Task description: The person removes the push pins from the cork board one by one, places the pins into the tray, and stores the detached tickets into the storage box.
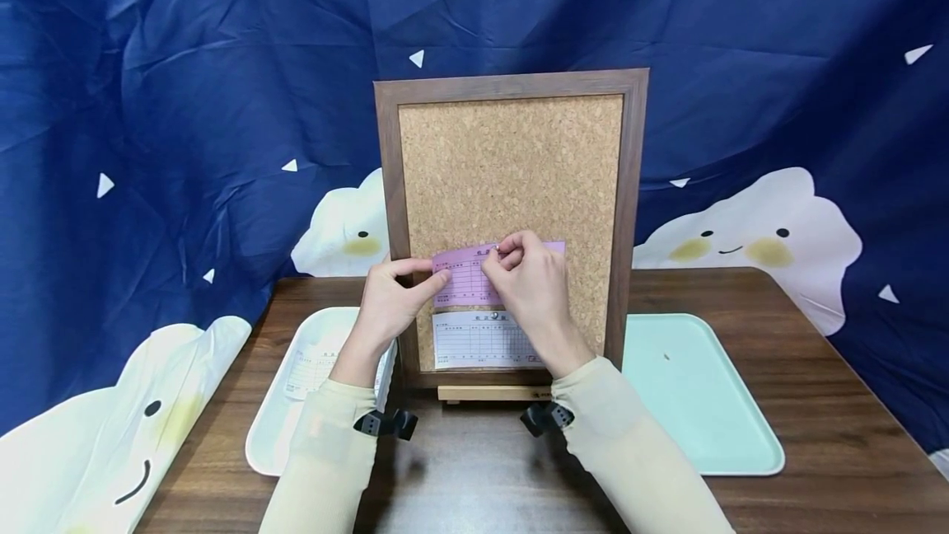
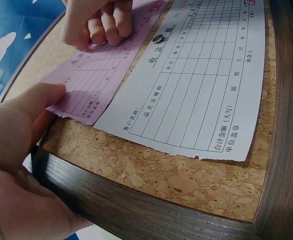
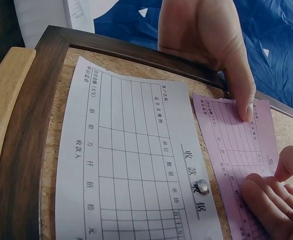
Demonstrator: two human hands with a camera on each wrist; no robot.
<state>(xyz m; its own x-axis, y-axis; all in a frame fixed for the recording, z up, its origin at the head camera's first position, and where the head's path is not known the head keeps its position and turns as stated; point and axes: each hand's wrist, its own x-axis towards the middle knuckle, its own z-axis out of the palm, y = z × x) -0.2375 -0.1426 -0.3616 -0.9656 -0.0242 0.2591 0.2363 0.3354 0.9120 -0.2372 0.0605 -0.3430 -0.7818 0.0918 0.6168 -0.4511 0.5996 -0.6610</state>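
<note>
A pink receipt slip (image 1: 463, 283) lies against the lower part of a framed cork board (image 1: 511, 163). My left hand (image 1: 389, 295) holds its left end, with the thumb (image 3: 245, 107) flat on the paper. At the slip's top middle, my right hand (image 1: 537, 291) pinches a small silver thumbtack (image 1: 497, 249) between thumb and index finger, the other fingers curled. Most of that tack is hidden by the fingertips. Just below, a white receipt slip (image 2: 186, 95) hangs on the cork, fixed by a silver thumbtack (image 3: 202, 187) near its printed heading.
The board leans upright on a light wooden stand (image 1: 489, 393) on a dark wood table (image 1: 460, 468). To the left sits a white tray (image 1: 263, 443) with paper slips (image 1: 307, 373). A mint-green tray (image 1: 697, 394) lies at right. Behind hangs a blue cloth (image 1: 222, 48).
</note>
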